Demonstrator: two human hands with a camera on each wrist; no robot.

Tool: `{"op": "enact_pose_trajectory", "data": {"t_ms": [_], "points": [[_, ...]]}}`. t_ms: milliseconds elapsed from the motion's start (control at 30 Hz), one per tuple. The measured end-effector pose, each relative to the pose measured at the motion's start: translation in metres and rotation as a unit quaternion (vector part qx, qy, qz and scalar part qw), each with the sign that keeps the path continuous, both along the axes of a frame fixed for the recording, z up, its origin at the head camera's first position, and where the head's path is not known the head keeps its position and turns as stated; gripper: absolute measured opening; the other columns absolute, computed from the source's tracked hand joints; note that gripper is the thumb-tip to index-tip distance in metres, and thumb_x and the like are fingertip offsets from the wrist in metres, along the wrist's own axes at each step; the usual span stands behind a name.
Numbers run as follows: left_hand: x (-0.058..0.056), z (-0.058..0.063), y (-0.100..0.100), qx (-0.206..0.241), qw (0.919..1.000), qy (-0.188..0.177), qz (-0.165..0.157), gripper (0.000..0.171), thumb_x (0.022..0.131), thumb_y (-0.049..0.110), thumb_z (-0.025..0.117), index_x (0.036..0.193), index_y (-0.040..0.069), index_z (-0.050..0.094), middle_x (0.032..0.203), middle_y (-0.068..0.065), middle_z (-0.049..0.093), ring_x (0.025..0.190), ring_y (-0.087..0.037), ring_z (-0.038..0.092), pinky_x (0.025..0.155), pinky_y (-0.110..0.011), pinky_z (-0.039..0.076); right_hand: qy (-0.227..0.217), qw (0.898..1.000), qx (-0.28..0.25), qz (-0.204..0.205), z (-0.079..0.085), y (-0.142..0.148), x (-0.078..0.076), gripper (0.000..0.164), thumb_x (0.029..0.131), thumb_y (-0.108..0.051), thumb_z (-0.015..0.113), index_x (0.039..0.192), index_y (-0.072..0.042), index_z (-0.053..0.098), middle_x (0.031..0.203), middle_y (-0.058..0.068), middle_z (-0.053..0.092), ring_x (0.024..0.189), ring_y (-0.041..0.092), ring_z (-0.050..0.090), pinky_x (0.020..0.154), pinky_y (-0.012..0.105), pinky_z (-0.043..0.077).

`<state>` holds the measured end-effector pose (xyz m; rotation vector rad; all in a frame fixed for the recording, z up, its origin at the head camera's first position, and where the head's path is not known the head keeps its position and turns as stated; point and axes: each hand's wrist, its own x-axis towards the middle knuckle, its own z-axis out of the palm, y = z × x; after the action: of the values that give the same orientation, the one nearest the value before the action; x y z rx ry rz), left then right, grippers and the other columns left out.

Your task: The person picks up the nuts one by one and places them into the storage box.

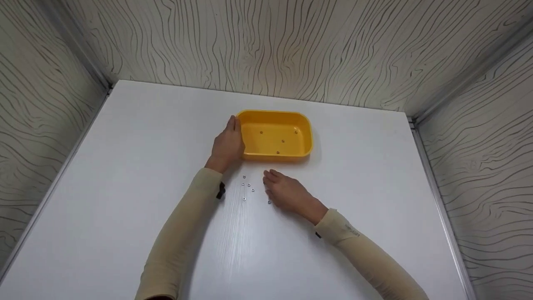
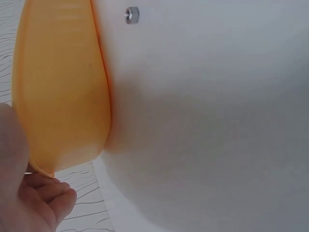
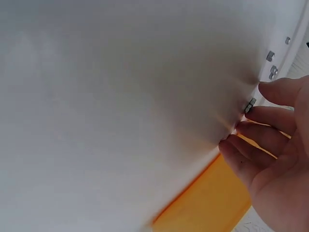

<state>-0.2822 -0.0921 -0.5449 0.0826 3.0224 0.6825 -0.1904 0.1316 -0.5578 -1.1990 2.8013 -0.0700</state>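
A yellow plastic bin [image 1: 275,156] stands on the white table, with several small nuts [image 1: 283,141] scattered on its floor. My left hand [image 1: 228,144] grips the bin's left end, thumb on the near side and fingers round the rim. In front of the bin lie several more metal nuts [image 1: 249,185]. Among them, my right hand [image 1: 287,192] reaches down to the tabletop, fingertips at the surface. In the right wrist view, a nut [image 3: 250,105] sits right at the index fingertip, and the thumb is apart from it. One hex nut [image 2: 132,15] shows beside the bin in the left wrist view.
The white table [image 1: 137,175] runs back to a wood-grain patterned wall [image 1: 266,50], with similar panels at both sides. A single nut [image 1: 269,202] lies close to the right hand's near side.
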Motion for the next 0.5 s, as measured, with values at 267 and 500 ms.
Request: {"op": "enact_pose_trajectory", "data": {"t_ms": [267,500], "points": [[-0.001,-0.001,0.0,0.039,0.9988,-0.023,0.016,0.062,0.115,0.023,0.036,0.169,0.004,0.011,0.178,-0.014,0.016,0.162,-0.03,0.03,0.131,-0.045,0.031,0.033,0.998,0.049,0.015,-0.003,0.007,0.009,0.043,0.108,-0.011,0.054,0.149,0.001,0.055,0.158,0.016,0.055,0.149,0.028,0.053,0.122,0.04,0.046],[-0.002,-0.001,0.0,0.011,0.9999,-0.008,0.002,0.061,0.114,0.018,0.037,0.168,0.001,0.014,0.177,-0.018,0.017,0.16,-0.032,0.034,0.13,-0.045,0.034,0.112,0.979,0.164,0.034,0.001,0.008,0.018,0.044,0.105,-0.007,0.06,0.148,0.001,0.057,0.152,0.019,0.061,0.143,0.03,0.059,0.11,0.038,0.057]]}}
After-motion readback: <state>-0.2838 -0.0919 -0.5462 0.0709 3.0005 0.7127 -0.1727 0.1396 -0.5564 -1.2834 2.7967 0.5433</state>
